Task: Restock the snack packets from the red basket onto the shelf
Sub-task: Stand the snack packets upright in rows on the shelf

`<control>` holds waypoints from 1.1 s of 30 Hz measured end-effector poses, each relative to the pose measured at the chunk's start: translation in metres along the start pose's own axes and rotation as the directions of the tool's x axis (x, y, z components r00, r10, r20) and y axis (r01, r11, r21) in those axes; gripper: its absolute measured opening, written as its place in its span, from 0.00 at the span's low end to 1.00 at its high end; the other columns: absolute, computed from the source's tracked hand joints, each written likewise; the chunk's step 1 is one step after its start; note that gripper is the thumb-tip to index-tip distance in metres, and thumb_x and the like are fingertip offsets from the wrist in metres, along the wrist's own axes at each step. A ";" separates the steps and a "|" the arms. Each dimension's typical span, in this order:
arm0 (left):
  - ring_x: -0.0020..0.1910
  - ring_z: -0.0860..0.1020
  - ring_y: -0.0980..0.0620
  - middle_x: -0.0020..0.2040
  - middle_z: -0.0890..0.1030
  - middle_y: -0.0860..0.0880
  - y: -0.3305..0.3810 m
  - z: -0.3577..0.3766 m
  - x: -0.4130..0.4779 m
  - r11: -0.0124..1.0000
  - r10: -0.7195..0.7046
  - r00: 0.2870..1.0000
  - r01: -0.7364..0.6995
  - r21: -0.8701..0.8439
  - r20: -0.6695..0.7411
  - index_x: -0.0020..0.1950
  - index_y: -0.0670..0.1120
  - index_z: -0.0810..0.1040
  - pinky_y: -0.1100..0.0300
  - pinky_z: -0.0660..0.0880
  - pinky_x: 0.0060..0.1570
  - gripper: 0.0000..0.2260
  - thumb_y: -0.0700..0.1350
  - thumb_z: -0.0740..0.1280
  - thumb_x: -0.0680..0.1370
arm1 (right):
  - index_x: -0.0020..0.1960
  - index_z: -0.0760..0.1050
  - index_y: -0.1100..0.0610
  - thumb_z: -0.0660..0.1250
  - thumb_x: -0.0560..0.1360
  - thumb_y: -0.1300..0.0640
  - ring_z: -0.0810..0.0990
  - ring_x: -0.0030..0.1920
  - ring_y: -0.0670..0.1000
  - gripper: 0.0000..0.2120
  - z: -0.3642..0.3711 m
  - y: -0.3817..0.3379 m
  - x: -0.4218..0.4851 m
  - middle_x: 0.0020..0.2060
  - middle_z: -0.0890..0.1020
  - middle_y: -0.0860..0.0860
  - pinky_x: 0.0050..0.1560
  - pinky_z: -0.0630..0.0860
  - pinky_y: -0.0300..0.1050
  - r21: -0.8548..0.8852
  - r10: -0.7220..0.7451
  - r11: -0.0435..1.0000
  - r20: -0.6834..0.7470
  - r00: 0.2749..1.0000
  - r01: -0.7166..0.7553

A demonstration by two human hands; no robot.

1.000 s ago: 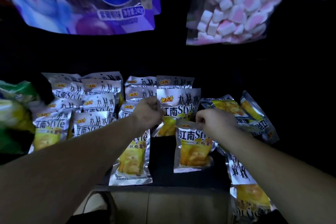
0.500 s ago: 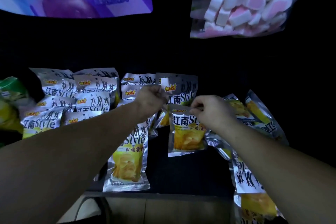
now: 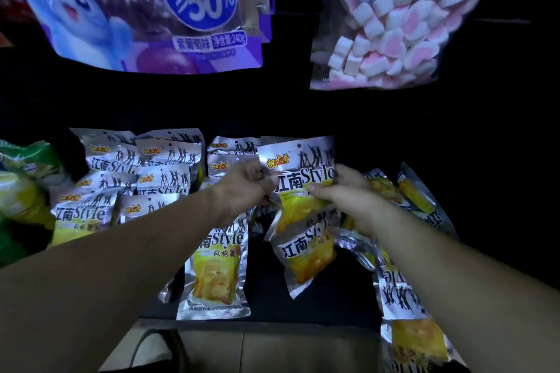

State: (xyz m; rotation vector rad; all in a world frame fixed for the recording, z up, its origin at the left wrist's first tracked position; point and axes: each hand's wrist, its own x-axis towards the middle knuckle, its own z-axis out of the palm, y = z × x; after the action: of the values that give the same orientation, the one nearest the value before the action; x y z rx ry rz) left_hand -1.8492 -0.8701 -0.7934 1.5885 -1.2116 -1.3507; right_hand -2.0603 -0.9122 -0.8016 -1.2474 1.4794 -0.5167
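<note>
**stockroom_k:** How far along is this restock reckoned to be? The red basket isn't shown at all, so whatever's left in it can't be counted.

**aisle9:** Well past halfway, it'd be judged. Rows of silver-and-yellow foil snack packets (image 3: 145, 179) are already stood up on the far left of the dark shelf (image 3: 327, 303), overlapped front to back. The middle column is only half built, though. One upright silver-and-yellow packet (image 3: 298, 166) is being held at the far middle. Its left edge is gripped by the left hand (image 3: 245, 188), fingers curled tight. Its right edge is pinched by the right hand (image 3: 348, 200), thumb laid across the front.

**stockroom_k:** And the rest?

**aisle9:** Not tidied yet. A flat packet (image 3: 216, 269) is left lying near the front edge, just beside the left forearm. A tilted packet (image 3: 306, 251) is seen right below the hands. Whether it's hung from the right hand or just rested on the shelf can't be told. A loose heap of packets (image 3: 400, 291) is scattered on the right, some turned face down. So standing those up and facing them is probably what's left. The big purple pouch (image 3: 151, 9) and the clear bag of pink-and-white marshmallows (image 3: 388, 39) hung above aren't touched.
</note>
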 end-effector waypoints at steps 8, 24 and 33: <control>0.45 0.80 0.46 0.46 0.81 0.44 -0.050 0.026 0.006 0.982 -0.147 0.988 0.141 -0.125 -0.046 0.50 0.41 0.77 0.56 0.78 0.48 0.07 0.32 0.72 0.77 | 0.50 0.74 0.51 0.76 0.76 0.50 0.79 0.51 0.56 0.12 0.012 0.011 0.023 0.51 0.81 0.52 0.47 0.77 0.50 0.035 -0.061 0.997 -0.203 0.977 0.069; 0.25 0.80 0.55 0.34 0.83 0.45 -0.055 0.029 0.005 0.931 -0.223 0.939 0.126 -0.342 -0.262 0.43 0.38 0.77 0.66 0.73 0.23 0.07 0.33 0.74 0.76 | 0.46 0.80 0.49 0.74 0.77 0.60 0.81 0.47 0.60 0.07 0.010 0.019 0.013 0.46 0.81 0.61 0.48 0.79 0.48 -0.139 -0.301 0.947 -0.071 0.951 0.289; 0.37 0.83 0.46 0.41 0.83 0.36 -0.052 -0.003 0.015 0.989 -0.145 0.984 0.142 -0.031 -0.105 0.42 0.41 0.78 0.52 0.84 0.44 0.08 0.37 0.76 0.76 | 0.45 0.80 0.51 0.73 0.77 0.62 0.77 0.40 0.45 0.07 0.014 0.018 0.020 0.42 0.80 0.47 0.42 0.72 0.40 -0.127 -0.252 0.964 -0.140 0.958 0.235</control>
State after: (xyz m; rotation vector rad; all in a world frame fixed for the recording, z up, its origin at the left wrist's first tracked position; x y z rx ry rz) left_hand -1.8358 -0.8688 -0.8456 1.7367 -1.0308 -1.3454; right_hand -2.0521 -0.9195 -0.8300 -1.5161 1.5068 -0.7190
